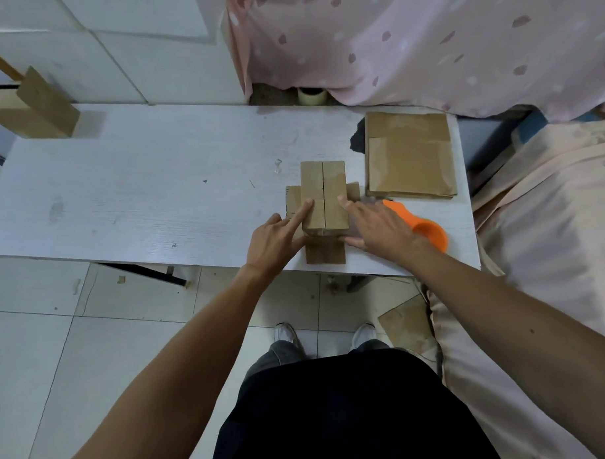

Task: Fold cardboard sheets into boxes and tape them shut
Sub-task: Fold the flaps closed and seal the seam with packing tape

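A small brown cardboard box (pixel 323 187) stands on the white table (pixel 138 187) near its front edge, two top flaps folded shut with a seam down the middle. Flaps stick out flat at its left, right and near sides. My left hand (pixel 275 239) presses its index finger on the left top flap while the thumb rests against the box's near side. My right hand (pixel 376 226) lays a fingertip on the right top flap, fingers spread. An orange tape dispenser (pixel 426 230) lies just right of my right hand. A stack of flat cardboard sheets (pixel 408 155) sits at the table's right.
A roll of tape (pixel 312 95) stands beyond the table's far edge below a pink curtain (pixel 425 43). Folded cardboard (pixel 36 108) leans at the far left corner. A peach-covered bed (pixel 548 238) borders the right side. A cardboard piece (pixel 405 323) lies on the tiled floor.
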